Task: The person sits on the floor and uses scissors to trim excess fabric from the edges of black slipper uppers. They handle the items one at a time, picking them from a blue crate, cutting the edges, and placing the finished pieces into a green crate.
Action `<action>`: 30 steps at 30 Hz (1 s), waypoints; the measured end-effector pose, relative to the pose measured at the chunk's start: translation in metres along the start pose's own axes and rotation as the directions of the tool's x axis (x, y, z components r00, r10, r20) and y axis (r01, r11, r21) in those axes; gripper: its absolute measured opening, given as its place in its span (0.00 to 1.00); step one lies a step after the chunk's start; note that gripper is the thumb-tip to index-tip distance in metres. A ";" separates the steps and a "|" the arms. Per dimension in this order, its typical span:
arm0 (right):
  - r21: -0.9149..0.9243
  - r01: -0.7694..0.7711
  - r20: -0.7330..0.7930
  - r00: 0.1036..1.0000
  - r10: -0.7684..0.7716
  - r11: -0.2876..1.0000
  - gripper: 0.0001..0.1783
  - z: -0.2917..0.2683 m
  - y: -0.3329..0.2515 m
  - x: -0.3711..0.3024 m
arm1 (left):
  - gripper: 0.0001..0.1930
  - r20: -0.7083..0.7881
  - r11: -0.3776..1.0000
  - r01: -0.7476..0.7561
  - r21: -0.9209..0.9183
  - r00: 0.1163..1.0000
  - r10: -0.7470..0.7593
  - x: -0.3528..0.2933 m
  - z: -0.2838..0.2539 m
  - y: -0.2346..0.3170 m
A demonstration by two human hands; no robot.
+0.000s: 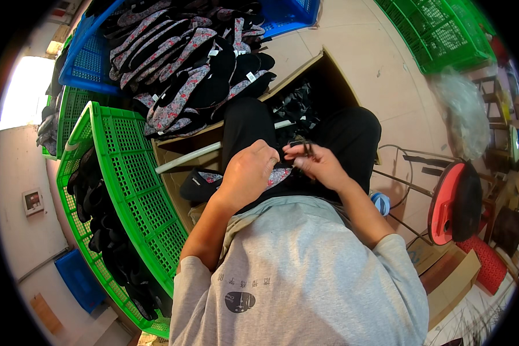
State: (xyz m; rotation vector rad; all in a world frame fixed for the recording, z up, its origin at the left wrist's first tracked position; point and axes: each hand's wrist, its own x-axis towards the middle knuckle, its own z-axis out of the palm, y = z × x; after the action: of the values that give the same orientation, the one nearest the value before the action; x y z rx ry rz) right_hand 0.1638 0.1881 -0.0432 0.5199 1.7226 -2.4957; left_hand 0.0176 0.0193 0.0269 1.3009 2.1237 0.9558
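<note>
Across my lap lies a black fabric piece with a pink-and-grey floral lining [279, 176], which looks like a slipper. My left hand [249, 173] is closed over it, fingers curled and pressed together at its upper edge. Close beside it, my right hand [322, 167] is closed around a small dark tool [307, 149] that looks like thread snips; its blades cannot be made out. The two hands' fingertips nearly meet. Left of my left wrist rests a black piece with floral lining and a small white tag [197, 181].
A cardboard box [335, 75] holding black scraps stands between my knees, crossed by a pale rod [190, 157]. Floral-lined slippers pile up before a blue crate [90, 57]. Green crates [135, 173] stand at left and far right [429, 32]. A red-and-black round stool [448, 202] is at right.
</note>
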 end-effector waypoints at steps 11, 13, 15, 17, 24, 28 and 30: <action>-0.376 0.011 0.168 0.984 0.056 0.927 0.16 -0.026 -0.038 -0.012 | 0.04 -0.017 0.998 -0.052 0.043 0.998 0.052 0.000 0.003 0.000; -0.404 -0.020 0.207 0.972 0.113 0.915 0.15 -0.020 -0.045 -0.011 | 0.04 -0.012 0.998 -0.047 0.049 0.999 0.047 0.000 0.004 0.001; -0.410 0.039 0.246 0.967 0.070 0.911 0.13 -0.018 -0.038 -0.007 | 0.04 -0.009 0.998 -0.042 0.053 0.999 0.042 0.000 0.003 0.001; -0.402 0.028 0.253 0.964 0.082 0.915 0.12 -0.016 -0.037 -0.004 | 0.04 -0.007 0.997 -0.039 0.061 0.999 0.040 0.000 0.003 0.002; -0.384 -0.056 0.237 0.959 0.157 0.921 0.09 -0.010 -0.038 0.002 | 0.04 -0.009 0.998 -0.048 0.050 0.999 0.049 0.001 0.004 -0.001; -0.416 -0.038 0.238 0.960 0.149 0.909 0.08 -0.009 -0.037 0.004 | 0.04 -0.005 0.997 -0.059 0.056 0.998 0.059 0.001 0.005 -0.001; -0.451 -0.040 0.224 0.962 0.157 0.891 0.08 -0.008 -0.039 0.005 | 0.04 -0.005 0.996 -0.062 0.059 0.998 0.062 0.001 0.005 -0.002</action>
State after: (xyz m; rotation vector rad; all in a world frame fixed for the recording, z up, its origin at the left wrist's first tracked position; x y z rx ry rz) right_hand 0.1520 0.2101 -0.0122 0.2255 2.0059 -1.9025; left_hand 0.0195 0.0214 0.0224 1.4013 2.1423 0.9305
